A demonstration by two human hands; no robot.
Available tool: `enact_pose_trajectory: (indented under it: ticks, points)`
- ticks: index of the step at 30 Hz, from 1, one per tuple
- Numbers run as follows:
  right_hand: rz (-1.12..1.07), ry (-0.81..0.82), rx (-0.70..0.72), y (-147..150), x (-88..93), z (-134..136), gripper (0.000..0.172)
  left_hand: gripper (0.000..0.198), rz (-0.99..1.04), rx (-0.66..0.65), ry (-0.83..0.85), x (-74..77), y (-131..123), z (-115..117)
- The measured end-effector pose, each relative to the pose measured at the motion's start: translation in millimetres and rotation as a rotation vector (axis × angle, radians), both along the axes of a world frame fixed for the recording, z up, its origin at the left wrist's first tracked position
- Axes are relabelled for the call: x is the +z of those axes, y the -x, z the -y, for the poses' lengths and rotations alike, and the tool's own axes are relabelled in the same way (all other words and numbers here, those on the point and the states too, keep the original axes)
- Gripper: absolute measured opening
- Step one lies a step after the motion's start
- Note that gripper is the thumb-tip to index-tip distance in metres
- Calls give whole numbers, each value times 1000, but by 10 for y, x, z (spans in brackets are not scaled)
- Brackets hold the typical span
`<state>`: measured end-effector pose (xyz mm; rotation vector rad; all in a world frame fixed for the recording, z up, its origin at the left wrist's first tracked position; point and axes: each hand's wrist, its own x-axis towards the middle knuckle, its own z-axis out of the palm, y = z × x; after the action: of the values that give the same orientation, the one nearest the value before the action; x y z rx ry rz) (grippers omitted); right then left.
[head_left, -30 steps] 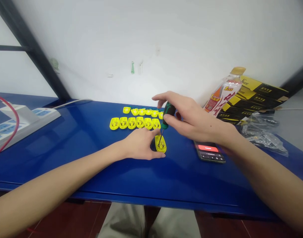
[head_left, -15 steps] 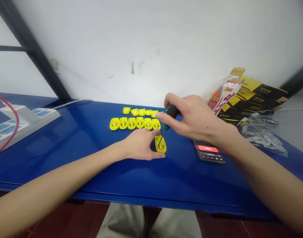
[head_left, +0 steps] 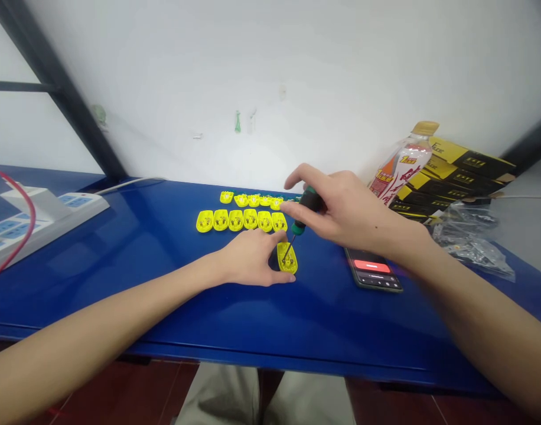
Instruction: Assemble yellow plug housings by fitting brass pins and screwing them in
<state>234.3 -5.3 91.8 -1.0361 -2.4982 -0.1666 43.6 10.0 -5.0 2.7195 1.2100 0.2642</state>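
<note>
My left hand grips a yellow plastic plug shell on the blue table, its fingers around the shell's near side. My right hand holds a screwdriver with a green and black handle above that shell. The thin metal shaft slants down, and its tip rests in the shell's middle among small metal parts. Beyond my hands lie two rows of similar yellow shells, with several in each row. My right fingers hide the right end of the far row.
A black smartphone with a red mark on its screen lies right of my hands. Behind it stand a plastic drink bottle and black-and-yellow boxes. A clear bag of small parts lies right. A white power strip with a red cable sits left, against a white wall.
My right hand has shifted to the right, and its fingers have changed their hold on the screwdriver handle. The tip stays in the shell. My left hand and the shell have not visibly moved.
</note>
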Motion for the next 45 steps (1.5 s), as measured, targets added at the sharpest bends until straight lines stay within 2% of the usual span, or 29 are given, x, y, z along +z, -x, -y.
enact_pose_trajectory:
  ticks: [2,6,8,10,14,16,18,20,23,27,30,32,35,39,42,45]
  points:
    - [0,-31,-32,2,-3,2,39,71,5,-1,3,5,-2,1]
    - [-19,58,46,-2,-8,-11,31,71,11,-5,2,4,-4,2]
    - [-9,5,-4,-5,-12,-20,30,72,5,-2,1,-2,-3,1]
    - [3,-36,-40,-7,-11,-22,37,71,7,-3,0,-7,-1,1]
    - [-22,58,79,-9,1,-9,30,69,22,-11,-9,-6,0,3]
    - [-15,27,44,-8,3,-4,29,69,14,-7,-11,-2,-2,3]
    - [1,-24,-9,-9,-2,-5,36,69,8,-3,-9,1,-4,3]
    - [-3,-5,20,-12,-11,-12,37,69,12,-7,-7,3,-5,2]
    - [-26,46,62,-11,-24,-25,30,70,12,-8,-2,6,-3,2]
    - [-8,-32,-3,-3,-21,-24,37,71,6,-2,7,12,-5,8]
    - [-26,54,62,-4,-12,-18,30,70,8,0,6,13,-10,12]
    - [-27,44,41,-8,-10,-15,25,70,4,4,1,10,-13,11]
    - [0,-27,-33,-14,-10,-11,31,71,0,5,-1,5,-14,7]
    - [-13,70,46,-9,-9,-10,34,70,-1,-4,-2,8,-11,5]
    - [-14,22,-20,-4,-13,-12,38,70,-8,-2,-2,13,-10,9]
    - [-27,62,35,-6,-12,-10,36,70,-2,0,3,14,-11,12]
